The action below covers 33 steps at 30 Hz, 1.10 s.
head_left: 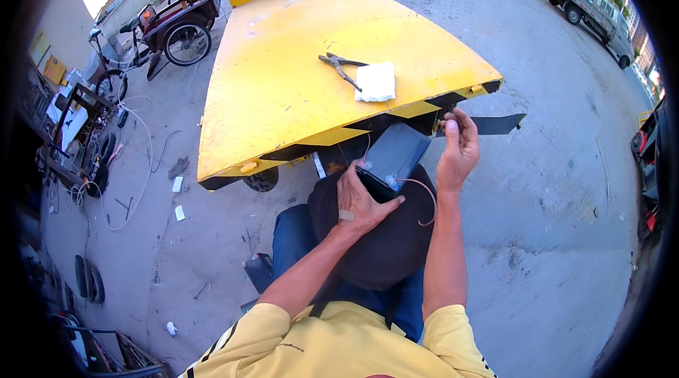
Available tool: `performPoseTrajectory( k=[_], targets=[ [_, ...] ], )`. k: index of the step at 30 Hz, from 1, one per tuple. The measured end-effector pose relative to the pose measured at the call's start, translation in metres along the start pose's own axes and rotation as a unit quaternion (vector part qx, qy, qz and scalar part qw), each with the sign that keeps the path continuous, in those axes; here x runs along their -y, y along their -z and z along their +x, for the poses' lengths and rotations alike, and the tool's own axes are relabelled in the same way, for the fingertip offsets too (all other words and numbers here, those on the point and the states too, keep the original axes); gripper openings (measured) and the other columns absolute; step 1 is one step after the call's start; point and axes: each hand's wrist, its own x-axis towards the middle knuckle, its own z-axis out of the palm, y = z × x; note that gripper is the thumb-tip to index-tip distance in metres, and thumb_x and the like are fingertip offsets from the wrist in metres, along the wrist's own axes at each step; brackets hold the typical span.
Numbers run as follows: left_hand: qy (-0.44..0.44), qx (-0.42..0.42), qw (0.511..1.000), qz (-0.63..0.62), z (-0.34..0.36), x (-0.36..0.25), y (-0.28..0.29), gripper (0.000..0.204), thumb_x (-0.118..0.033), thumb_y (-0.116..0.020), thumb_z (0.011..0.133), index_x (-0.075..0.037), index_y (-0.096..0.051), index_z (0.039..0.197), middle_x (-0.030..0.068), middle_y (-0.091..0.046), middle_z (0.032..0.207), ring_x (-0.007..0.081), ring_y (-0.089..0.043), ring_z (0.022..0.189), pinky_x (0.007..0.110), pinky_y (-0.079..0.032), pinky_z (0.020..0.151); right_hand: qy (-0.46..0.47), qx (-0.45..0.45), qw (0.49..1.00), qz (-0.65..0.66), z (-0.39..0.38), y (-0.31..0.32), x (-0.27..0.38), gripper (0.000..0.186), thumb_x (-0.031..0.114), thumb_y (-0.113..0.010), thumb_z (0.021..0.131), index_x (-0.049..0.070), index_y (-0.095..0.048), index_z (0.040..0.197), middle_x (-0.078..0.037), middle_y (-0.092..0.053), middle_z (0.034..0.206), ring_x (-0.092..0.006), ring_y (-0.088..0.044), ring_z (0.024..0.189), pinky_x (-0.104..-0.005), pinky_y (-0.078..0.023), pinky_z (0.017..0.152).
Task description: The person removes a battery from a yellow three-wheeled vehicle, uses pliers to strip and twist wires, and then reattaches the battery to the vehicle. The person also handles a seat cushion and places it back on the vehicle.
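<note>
Dark rectangular box [399, 151] at centre of frame, tilted, just below the yellow platform's [283, 74] striped edge. Left hand [362, 202] grips its near end, thumb and fingers spread around it. Reddish wire [428, 198] curves off the box. Right hand [460, 148], right of centre: fingertips drawn narrow near the platform's corner; cannot tell what they hold. Pliers [340, 67] and white block [375, 83] lie on platform, upper centre.

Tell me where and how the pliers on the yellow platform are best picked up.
The pliers are probably best taken across both handles, just behind the pivot, coming down from above on the person's near side. They lie on the yellow platform with handles splayed toward the right and the person, and the white block crowds the handle ends.
</note>
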Motion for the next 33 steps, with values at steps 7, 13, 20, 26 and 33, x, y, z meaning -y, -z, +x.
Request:
performPoseTrajectory(
  k=[7, 13, 20, 26, 33],
  targets=[
    [0.026, 0.008, 0.997, -0.074, 0.003, 0.001, -0.003, 0.11, -0.039, -0.098, 0.066, 0.003, -0.034, 0.146, 0.027, -0.053, 0.135, 0.0442, -0.056, 0.125, 0.05, -0.046, 0.107, 0.2, 0.274, 0.866, -0.366, 0.042, -0.1, 0.044, 0.033, 0.024, -0.07, 0.101, 0.001, -0.071, 0.125, -0.018, -0.075, 0.112, -0.0332, -0.072, 0.107, -0.0414, -0.056, 0.092],
    [0.05, 0.023, 0.996, -0.072, -0.016, 0.0, 0.012, 0.113, -0.036, -0.098, 0.065, 0.004, -0.033, 0.148, 0.0255, -0.051, 0.136, 0.043, -0.055, 0.128, 0.048, -0.046, 0.109, 0.226, 0.39, 0.625, -0.637, 0.052, -0.191, 0.005, 0.028, 0.029, -0.067, 0.099, 0.009, -0.075, 0.117, -0.013, -0.074, 0.118, -0.033, -0.07, 0.113, -0.0523, -0.05, 0.1],
    [0.034, 0.028, 0.985, -0.169, -0.014, 0.012, 0.012, 0.111, -0.026, -0.095, 0.067, -0.001, -0.028, 0.152, 0.0266, -0.048, 0.138, 0.0438, -0.055, 0.129, 0.048, -0.046, 0.11, 0.163, 0.401, 0.631, -0.644, 0.068, -0.221, -0.013, 0.027, 0.011, -0.059, 0.098, 0.001, -0.066, 0.122, -0.019, -0.071, 0.123, -0.0357, -0.071, 0.116, -0.0512, -0.054, 0.096],
    [0.034, 0.027, 0.984, -0.171, -0.013, 0.014, 0.008, 0.117, -0.027, -0.095, 0.066, -0.002, -0.023, 0.155, 0.0284, -0.049, 0.139, 0.0455, -0.055, 0.128, 0.049, -0.046, 0.11, 0.2, 0.317, 0.767, -0.521, 0.097, -0.22, 0.018, 0.028, 0.023, -0.062, 0.101, -0.002, -0.062, 0.115, -0.027, -0.074, 0.109, -0.0456, -0.074, 0.099, -0.0535, -0.057, 0.089],
    [0.042, 0.027, 0.985, -0.163, -0.012, 0.015, 0.008, 0.119, -0.027, -0.095, 0.067, -0.001, -0.022, 0.157, 0.03, -0.048, 0.142, 0.0445, -0.055, 0.13, 0.049, -0.045, 0.112, 0.095, 0.285, 0.896, -0.327, 0.105, -0.194, 0.087, 0.046, 0.046, -0.066, 0.104, 0.0, -0.067, 0.11, -0.023, -0.077, 0.094, -0.0382, -0.076, 0.089, -0.0482, -0.059, 0.079]
  ],
)
